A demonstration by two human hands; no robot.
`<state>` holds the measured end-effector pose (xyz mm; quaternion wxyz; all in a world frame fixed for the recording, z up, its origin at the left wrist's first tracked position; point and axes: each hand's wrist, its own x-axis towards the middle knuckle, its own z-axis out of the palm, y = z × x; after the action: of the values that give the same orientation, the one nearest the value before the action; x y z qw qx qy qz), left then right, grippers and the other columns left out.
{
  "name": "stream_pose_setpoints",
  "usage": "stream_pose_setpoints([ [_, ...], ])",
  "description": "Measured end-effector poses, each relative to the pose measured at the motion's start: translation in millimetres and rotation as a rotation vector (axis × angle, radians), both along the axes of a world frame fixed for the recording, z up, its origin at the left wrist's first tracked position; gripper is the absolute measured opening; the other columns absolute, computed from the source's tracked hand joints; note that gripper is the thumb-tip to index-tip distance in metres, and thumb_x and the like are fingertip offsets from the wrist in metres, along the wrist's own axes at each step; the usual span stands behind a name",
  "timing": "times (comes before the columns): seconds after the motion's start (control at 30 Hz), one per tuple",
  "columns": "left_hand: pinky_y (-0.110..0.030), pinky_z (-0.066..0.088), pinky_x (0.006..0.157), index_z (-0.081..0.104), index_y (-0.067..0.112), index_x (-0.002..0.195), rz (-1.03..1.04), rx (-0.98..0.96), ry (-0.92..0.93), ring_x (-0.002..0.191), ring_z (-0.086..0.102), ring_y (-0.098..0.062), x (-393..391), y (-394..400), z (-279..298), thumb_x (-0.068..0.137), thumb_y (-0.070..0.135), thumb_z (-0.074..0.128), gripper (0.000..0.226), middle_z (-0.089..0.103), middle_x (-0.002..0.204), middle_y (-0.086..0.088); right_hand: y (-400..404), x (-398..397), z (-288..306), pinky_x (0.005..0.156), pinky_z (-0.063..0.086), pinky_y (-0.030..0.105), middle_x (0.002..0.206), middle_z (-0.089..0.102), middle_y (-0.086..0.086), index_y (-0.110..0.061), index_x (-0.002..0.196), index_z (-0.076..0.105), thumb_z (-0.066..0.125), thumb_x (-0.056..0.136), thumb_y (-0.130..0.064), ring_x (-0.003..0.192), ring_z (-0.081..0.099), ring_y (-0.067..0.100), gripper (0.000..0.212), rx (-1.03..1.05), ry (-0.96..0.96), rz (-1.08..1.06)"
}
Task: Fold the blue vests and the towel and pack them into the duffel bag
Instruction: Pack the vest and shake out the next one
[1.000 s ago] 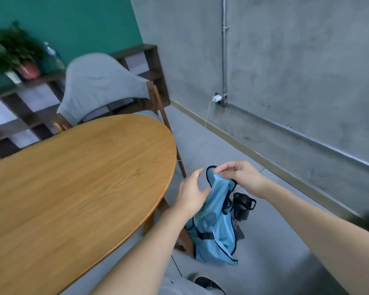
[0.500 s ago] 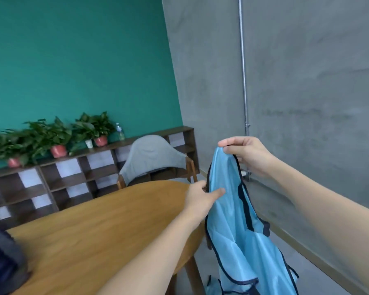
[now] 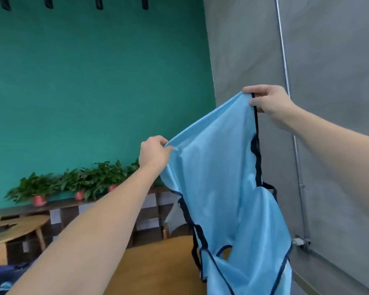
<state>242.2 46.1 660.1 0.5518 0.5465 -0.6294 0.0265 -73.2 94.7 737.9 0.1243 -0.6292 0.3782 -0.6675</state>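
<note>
A person is holding a blue vest up in the air with both hands, the two hands well apart and the top edge of the cloth stretching between them; the right hand is the higher of the two, its fingers curling over the upper corner of the vest beside the dark trim and pinching the fabric against the thumb; the left hand is gripping the opposite end of the same edge, lower and farther left, with the fingers closing round a bunched fold; the vest is hanging down from both grips in front of a grey concrete wall, its dark-edged straps and openings dangling over the end of a wooden table; behind the arms a teal wall is running above a dark shelf unit lined with potted plants; a smaller wooden table is standing at far left; a dark bag-like shape is showing at the lower left corner, too cropped to identify with certainty.
</note>
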Motion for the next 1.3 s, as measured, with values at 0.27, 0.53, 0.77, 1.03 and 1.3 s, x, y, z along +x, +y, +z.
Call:
stream_pose_setpoints([
  [0.27, -0.032, 0.052, 0.077, 0.073, 0.025, 0.089, 0.115, -0.051, -0.064, 0.09, 0.065, -0.02, 113, 2, 40, 0.078, 0.033, 0.081, 0.015, 0.072, 0.09, 0.004, -32, 66, -5, 0.071, 0.046, 0.017, 0.132, 0.06, -0.008, -0.006, 0.118, 0.072, 0.055, 0.095, 0.001, 0.091, 0.057, 0.012, 0.029, 0.036, 0.123, 0.021],
  [0.53, -0.034, 0.045, 0.073, 0.072, 0.023, 0.071, 0.103, 0.367, -0.286, 0.076, 0.062, -0.017, 173, -9, -113, 0.077, 0.039, 0.085, 0.021, 0.067, 0.068, 0.004, -89, 118, -169, 0.07, 0.057, 0.031, 0.108, 0.072, 0.015, 0.015, 0.105, 0.069, 0.061, 0.091, 0.003, 0.076, 0.062, 0.018, 0.02, 0.422, 0.181, 0.034],
  [0.77, -0.029, 0.05, 0.073, 0.064, 0.04, 0.064, -0.015, 0.619, -0.403, 0.076, 0.06, -0.011, 191, 2, -279, 0.082, 0.025, 0.081, 0.029, 0.06, 0.067, 0.019, -116, 138, -368, 0.092, 0.056, 0.041, 0.117, 0.069, 0.015, 0.003, 0.107, 0.073, 0.066, 0.093, -0.015, 0.106, 0.066, 0.03, 0.024, 0.787, 0.512, 0.013],
  [1.03, -0.037, 0.034, 0.101, 0.066, 0.037, 0.12, 0.064, 0.661, -0.526, 0.12, 0.056, -0.018, 180, 4, -384, 0.096, 0.021, 0.059, 0.03, 0.067, 0.124, 0.012, -94, 191, -483, 0.099, 0.047, 0.032, 0.135, 0.055, 0.001, -0.016, 0.115, 0.066, 0.054, 0.097, -0.014, 0.123, 0.052, 0.021, 0.022, 0.601, 0.833, -0.069],
  [1.3, -0.054, 0.022, 0.112, 0.067, 0.032, 0.12, 0.099, 0.26, -0.572, 0.13, 0.043, -0.016, 144, 31, -419, 0.074, 0.024, 0.074, 0.048, 0.06, 0.129, 0.012, -49, 230, -506, 0.081, 0.042, 0.011, 0.107, 0.064, -0.018, -0.031, 0.108, 0.069, 0.076, 0.08, -0.056, 0.098, 0.059, -0.004, 0.038, 0.6, 0.58, 0.379],
])
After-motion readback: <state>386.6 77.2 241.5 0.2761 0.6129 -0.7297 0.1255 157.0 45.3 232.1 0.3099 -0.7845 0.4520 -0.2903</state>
